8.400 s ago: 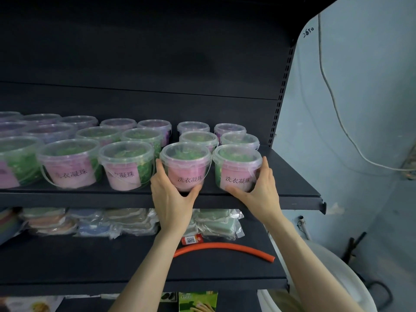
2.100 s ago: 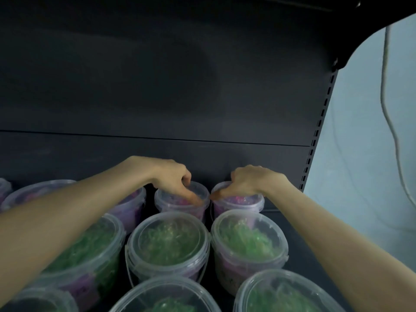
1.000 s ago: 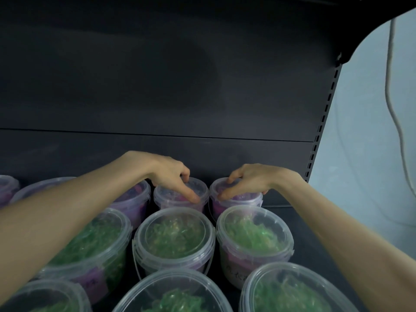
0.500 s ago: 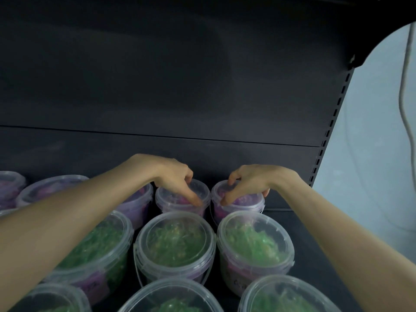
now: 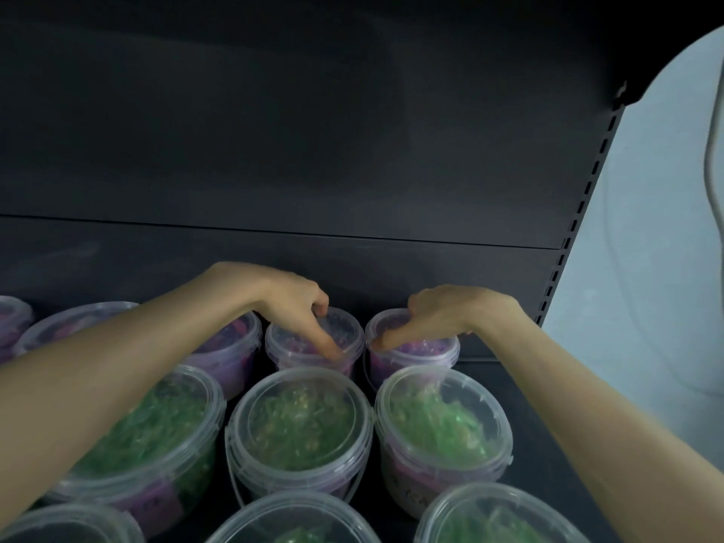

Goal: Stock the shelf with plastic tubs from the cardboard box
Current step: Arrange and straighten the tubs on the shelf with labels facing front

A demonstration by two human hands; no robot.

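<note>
Clear plastic tubs with lids fill the dark shelf (image 5: 545,456) in rows. The back row holds purple contents, the nearer rows green. My left hand (image 5: 292,305) grips the lid of a purple back-row tub (image 5: 346,331), thumb at its front rim and fingers curled over the far edge. My right hand (image 5: 440,315) holds the neighbouring purple tub (image 5: 416,357) at the row's right end the same way. Both forearms reach over the green tubs (image 5: 299,423). The cardboard box is out of view.
The shelf's dark back panel (image 5: 313,170) stands right behind the purple row. A slotted upright (image 5: 576,229) bounds the shelf on the right, with a pale wall and a hanging cable (image 5: 711,182) beyond. A bare strip of shelf runs right of the tubs.
My hands left the two front-row tubs and reached to the back row. Over the last second they stay on the two purple tubs, with only small shifts of the fingers and the view.
</note>
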